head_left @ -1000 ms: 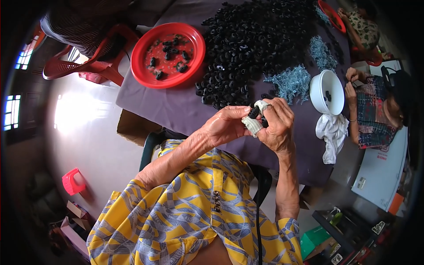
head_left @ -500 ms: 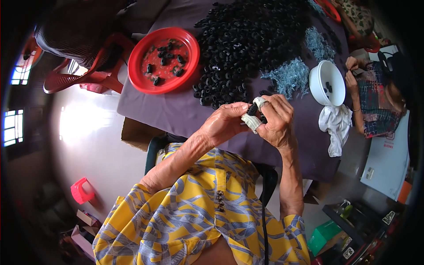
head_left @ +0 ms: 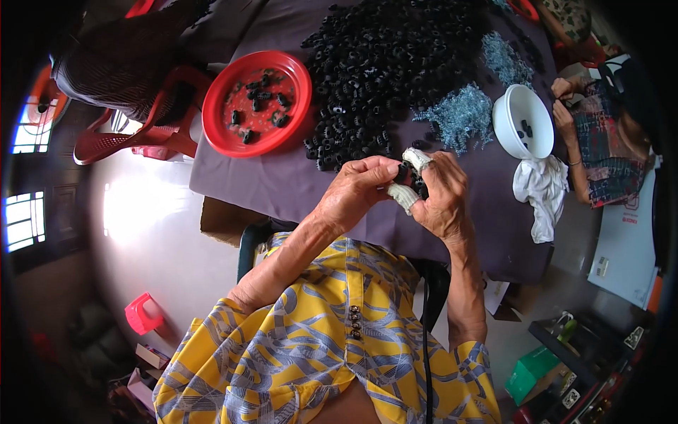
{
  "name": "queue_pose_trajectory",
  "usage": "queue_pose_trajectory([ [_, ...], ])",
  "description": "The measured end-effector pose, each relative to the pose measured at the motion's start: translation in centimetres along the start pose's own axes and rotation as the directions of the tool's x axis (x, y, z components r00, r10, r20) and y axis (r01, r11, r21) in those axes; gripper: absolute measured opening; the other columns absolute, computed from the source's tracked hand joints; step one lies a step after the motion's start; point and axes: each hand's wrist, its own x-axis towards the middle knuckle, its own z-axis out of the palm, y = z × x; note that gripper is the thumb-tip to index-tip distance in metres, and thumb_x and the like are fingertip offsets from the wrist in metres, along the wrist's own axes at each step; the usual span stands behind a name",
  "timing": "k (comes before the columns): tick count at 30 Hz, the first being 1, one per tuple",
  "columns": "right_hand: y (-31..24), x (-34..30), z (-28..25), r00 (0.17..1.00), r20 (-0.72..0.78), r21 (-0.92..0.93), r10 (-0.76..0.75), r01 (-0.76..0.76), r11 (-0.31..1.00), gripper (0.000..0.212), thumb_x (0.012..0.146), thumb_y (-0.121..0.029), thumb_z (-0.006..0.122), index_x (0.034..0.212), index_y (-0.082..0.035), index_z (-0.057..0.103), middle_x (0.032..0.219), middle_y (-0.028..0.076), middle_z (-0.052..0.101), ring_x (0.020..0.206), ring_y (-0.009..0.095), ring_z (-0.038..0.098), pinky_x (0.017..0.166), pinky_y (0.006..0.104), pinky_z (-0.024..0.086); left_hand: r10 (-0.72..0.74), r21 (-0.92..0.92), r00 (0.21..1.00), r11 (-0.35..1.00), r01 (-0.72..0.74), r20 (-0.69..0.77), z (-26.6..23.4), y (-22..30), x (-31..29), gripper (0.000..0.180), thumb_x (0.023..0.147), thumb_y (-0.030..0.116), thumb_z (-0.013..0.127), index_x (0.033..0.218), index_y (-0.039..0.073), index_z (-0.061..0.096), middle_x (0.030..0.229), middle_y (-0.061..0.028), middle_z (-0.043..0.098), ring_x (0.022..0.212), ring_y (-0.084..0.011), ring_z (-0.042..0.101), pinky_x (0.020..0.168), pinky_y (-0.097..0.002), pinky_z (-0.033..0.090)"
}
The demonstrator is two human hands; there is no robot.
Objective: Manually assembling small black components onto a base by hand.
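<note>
The left hand (head_left: 349, 192) pinches a black part (head_left: 402, 174) at its fingertips, beside the right hand (head_left: 447, 196), whose covered digits also close on it; the part is probably light, stiff and not easily broken, best taken by its ends.

I have both hands drawn close together in front of the torso. My bare left forearm (head_left: 286, 265) slants up and to the right; the left hand (head_left: 357, 184) has its thumb stretched rightward in a pinch, fingers tucked beneath. My bare right forearm (head_left: 465, 290) rises almost straight up. The right hand (head_left: 446, 189) curls inward, with thumb and forefinger in cream fabric finger covers (head_left: 403, 198), bent toward the left thumb's tip.
</note>
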Motion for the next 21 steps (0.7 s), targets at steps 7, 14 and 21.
queue_pose_trajectory([
  [7,0.3,-0.1,-0.1,0.995,-0.104,0.02,-0.001,0.003,1.0,0.045,0.064,-0.01,0.076,0.104,0.002,0.059,0.094,0.013,0.062,0.081,0.028,0.06,0.072,0.038,0.048,0.016,0.05,1.0,0.999,-0.016,0.001,1.8,1.2,-0.1,0.02,0.091,0.02,0.058,0.098,0.002,0.062,0.091,-0.0062,0.065,0.084,-0.0135,0.061,0.082,-0.0304,0.049],
  [14,-0.3,1.0,-0.6,0.996,-0.06,0.199,0.066,-0.053,0.979,0.044,0.066,-0.012,0.076,0.104,0.002,0.06,0.098,0.013,0.062,0.083,0.03,0.06,0.073,0.0373,0.049,-0.046,-0.189,0.989,0.979,0.073,0.143,1.7,1.6,0.1,0.022,0.091,0.021,0.057,0.1,0.001,0.062,0.095,-0.0065,0.064,0.088,-0.016,0.06,0.087,-0.034,0.047],
  [21,-1.1,1.9,-0.4,0.996,-0.065,0.189,0.057,-0.044,0.981,0.031,0.069,-0.015,0.074,0.092,0.001,0.059,0.093,0.013,0.061,0.084,0.03,0.06,0.074,0.0365,0.049,-0.02,-0.202,0.993,0.978,0.043,0.114,2.2,1.5,-0.5,0.023,0.091,0.023,0.057,0.101,0.002,0.061,0.093,-0.0057,0.063,0.086,-0.0156,0.06,0.086,-0.0346,0.048],
])
